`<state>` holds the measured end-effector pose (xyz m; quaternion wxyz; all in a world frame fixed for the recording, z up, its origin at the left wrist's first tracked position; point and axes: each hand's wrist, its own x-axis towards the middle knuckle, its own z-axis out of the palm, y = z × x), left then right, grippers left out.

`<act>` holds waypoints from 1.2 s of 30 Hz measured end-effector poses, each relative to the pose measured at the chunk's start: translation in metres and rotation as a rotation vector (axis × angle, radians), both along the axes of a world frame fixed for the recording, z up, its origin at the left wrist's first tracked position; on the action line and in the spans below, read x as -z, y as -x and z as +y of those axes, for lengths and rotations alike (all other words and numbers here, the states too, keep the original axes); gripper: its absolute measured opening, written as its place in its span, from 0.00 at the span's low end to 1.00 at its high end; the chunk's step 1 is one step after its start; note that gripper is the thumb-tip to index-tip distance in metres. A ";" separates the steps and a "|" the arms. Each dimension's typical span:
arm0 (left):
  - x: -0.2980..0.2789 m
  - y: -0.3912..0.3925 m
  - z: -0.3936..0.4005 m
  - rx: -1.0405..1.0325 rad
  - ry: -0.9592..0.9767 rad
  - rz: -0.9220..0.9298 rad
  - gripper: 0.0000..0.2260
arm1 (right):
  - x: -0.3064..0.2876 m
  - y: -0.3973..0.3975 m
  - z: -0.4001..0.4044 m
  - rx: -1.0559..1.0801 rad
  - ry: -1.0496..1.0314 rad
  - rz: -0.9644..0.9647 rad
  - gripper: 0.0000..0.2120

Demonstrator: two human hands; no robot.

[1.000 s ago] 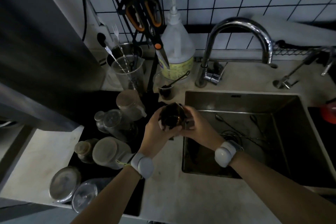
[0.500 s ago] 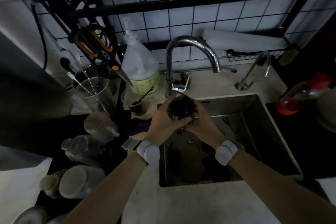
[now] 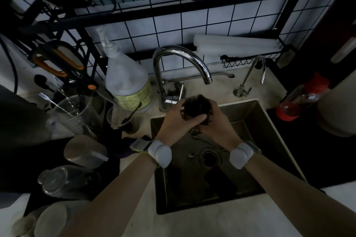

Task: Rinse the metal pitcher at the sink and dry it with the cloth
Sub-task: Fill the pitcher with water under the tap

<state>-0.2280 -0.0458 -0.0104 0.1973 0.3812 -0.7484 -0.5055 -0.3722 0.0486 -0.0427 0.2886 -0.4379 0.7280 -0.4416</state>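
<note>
Between both palms, the metal pitcher (image 3: 196, 106) is clasped mouth-up: left hand (image 3: 176, 123) wraps its 9 o'clock side, right hand (image 3: 216, 124) its 3 o'clock side. Pitcher sits above the sink (image 3: 273, 132) back edge, below the chrome faucet (image 3: 180, 56) spout. Soap jug (image 3: 128, 84) stands at 10 o'clock.

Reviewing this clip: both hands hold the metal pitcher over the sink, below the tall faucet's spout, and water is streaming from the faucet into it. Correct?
Not quite. The head view shows no water leaving the tall faucet; its spout is dry. The rest stands: the left hand and right hand hold the metal pitcher over the sink, below the spout.
</note>
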 end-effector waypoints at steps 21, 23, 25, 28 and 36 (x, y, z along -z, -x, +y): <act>0.014 0.069 -0.094 -0.174 -0.471 0.037 0.18 | -0.022 0.040 -0.008 0.017 0.024 -0.007 0.47; 0.023 0.076 -0.098 -0.161 -0.546 0.044 0.24 | -0.026 0.043 -0.007 0.023 0.026 -0.004 0.47; 0.033 0.080 -0.102 -0.144 -0.569 0.068 0.26 | -0.030 0.046 -0.005 0.028 0.030 -0.002 0.47; 0.041 0.089 -0.107 -0.233 -0.604 0.102 0.27 | -0.033 0.051 -0.003 0.033 0.029 0.017 0.46; 0.051 0.083 -0.107 -0.139 -0.562 0.124 0.30 | -0.033 0.049 -0.003 0.016 0.004 0.012 0.44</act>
